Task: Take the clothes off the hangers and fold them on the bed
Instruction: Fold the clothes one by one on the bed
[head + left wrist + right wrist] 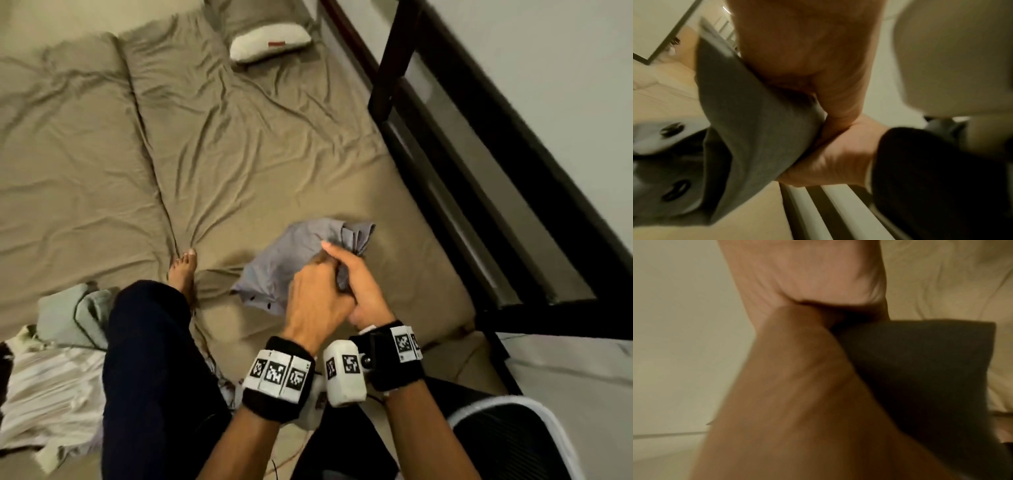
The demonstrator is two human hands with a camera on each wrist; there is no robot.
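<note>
Closest in, two wrists side by side, each in a black band carrying white marker blocks, and both hands are locked together on one garment: the left hand [315, 294] and the right hand [356, 284] press against each other, fingers curled tight round a bunched grey-blue shirt [291, 253]. From the left wrist camera the cloth [756, 123] is wedged between the two palms, and two dark buttons [672, 129] show on the loose part below; the right wrist view is blurred, so all I can say there is that dark fabric [920, 369] sits in the grip. The shirt hangs from the hands over the near right part of the bed [239, 154], its lower edge apparently just off the sheet. To the left, one bent leg in dark trousers [150, 342] with a bare foot [183, 270] resting on the seam between the two mattress halves. Beyond the knee, at the near left edge, one heap of pale clothes [51, 370], green and white and striped; how many pieces, I cannot tell. On the right a dark bed frame [462, 171] runs along the mattress edge, close to the hands. Further out, wide creased sheet lies open across both halves, and at the far end one white pillow [270, 42].
</note>
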